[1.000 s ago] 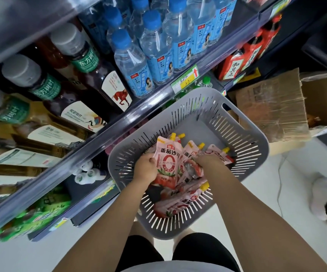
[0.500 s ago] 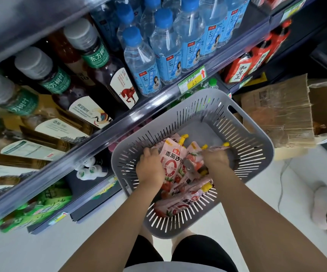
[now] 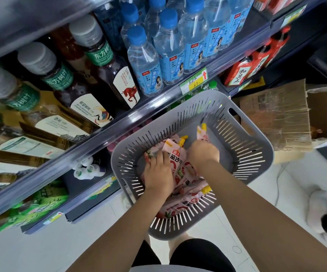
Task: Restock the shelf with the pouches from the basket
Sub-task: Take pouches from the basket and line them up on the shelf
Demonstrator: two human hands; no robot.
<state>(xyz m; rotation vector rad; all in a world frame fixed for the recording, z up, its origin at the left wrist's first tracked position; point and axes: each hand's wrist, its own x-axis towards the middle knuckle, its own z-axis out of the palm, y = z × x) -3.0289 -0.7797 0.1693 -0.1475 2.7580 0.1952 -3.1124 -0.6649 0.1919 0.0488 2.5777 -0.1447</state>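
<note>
Reaching into the grey basket [image 3: 243, 146], both hands are down among the pouches [image 3: 180, 205]. Left hand [image 3: 157, 174] lies palm-down on the pile, fingers spread over a pouch at the basket's left side; whether it actually grips anything I cannot tell. Right hand [image 3: 203, 154] is closed around a pouch [image 3: 202, 133] whose yellow cap sticks up past the knuckles. Another pouch with a red-and-white label [image 3: 175, 152] stands between the two hands, yellow cap up. More pouches lie flat at the basket's near end. Basket sits just in front of the shelf [image 3: 119, 122], below the water bottles [image 3: 149, 61] and tea bottles [image 3: 107, 61]. Cardboard box [image 3: 276, 114] is beside the basket on the right. White floor [image 3: 31, 252] below.
</note>
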